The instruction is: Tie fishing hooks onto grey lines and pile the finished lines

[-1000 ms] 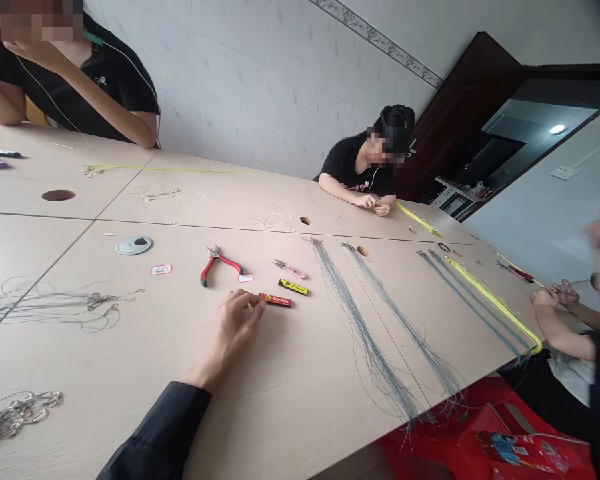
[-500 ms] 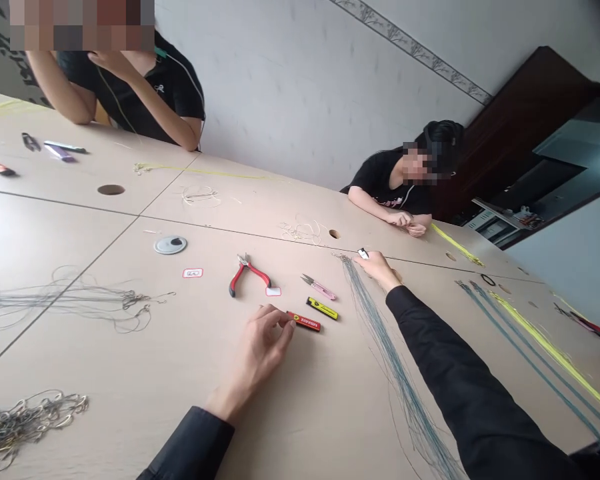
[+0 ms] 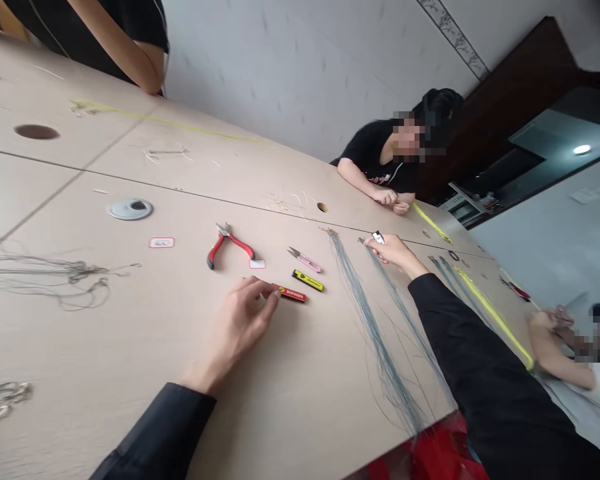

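Observation:
My left hand [image 3: 247, 317] is closed in a pinch at the left end of a red lighter [image 3: 291, 293] lying on the table. A yellow lighter [image 3: 309, 280] and pink thread snips [image 3: 306, 260] lie just beyond. Red-handled pliers [image 3: 230, 243] rest open farther left. My right hand [image 3: 393, 252] reaches forward, its fingers closed round a small white-and-black object [image 3: 379, 237] whose kind I cannot make out. Close to those fingertips are the hooks of a thin bundle of grey-green lines [image 3: 390, 290]. A thicker bundle of such lines [image 3: 363, 303] lies to its left.
Hooked lines [image 3: 80, 270] and a heap of hooks [image 3: 3, 400] lie at left. A grey disc [image 3: 130, 208] sits near a table hole [image 3: 37, 132]. Yellow lines [image 3: 495, 320] stretch at right. Co-workers sit along the far side [image 3: 380, 160] and right [image 3: 555, 340].
The view has turned to the right. My right hand has shifted right, away from the thick bundle, and a thinner bundle now shows beside it. My left hand stays at the red lighter.

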Available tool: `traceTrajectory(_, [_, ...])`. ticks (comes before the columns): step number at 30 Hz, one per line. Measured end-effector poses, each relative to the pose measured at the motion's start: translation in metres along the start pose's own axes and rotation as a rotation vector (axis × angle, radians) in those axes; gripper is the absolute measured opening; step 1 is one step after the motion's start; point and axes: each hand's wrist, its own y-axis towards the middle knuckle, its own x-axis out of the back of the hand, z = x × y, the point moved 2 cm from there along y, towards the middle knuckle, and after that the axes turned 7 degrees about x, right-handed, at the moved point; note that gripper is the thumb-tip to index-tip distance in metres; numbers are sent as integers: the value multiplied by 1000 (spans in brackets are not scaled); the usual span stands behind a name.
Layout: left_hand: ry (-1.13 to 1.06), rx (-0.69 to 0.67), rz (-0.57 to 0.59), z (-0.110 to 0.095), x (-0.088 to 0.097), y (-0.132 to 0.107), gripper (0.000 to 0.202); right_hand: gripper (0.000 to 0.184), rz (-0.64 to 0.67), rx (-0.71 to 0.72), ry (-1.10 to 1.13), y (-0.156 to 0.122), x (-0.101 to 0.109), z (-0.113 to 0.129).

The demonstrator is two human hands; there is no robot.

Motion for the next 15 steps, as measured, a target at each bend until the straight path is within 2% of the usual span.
traceTrajectory(4, [2,29,-22,-1,1,2,24,24,190,-76,-9,-69,28,-38])
traceTrajectory(9, [25,60,-19,-5,2,2,25,28,280,-117,-47,-145,30,-81])
traceTrajectory(12, [25,83,-34,-6,4,2,26,32,280,-112,-66,-173,23,-84])
traceTrajectory(15, [27,108,-41,-9,5,1,27,40,337,-95,97,-187,18,-73])
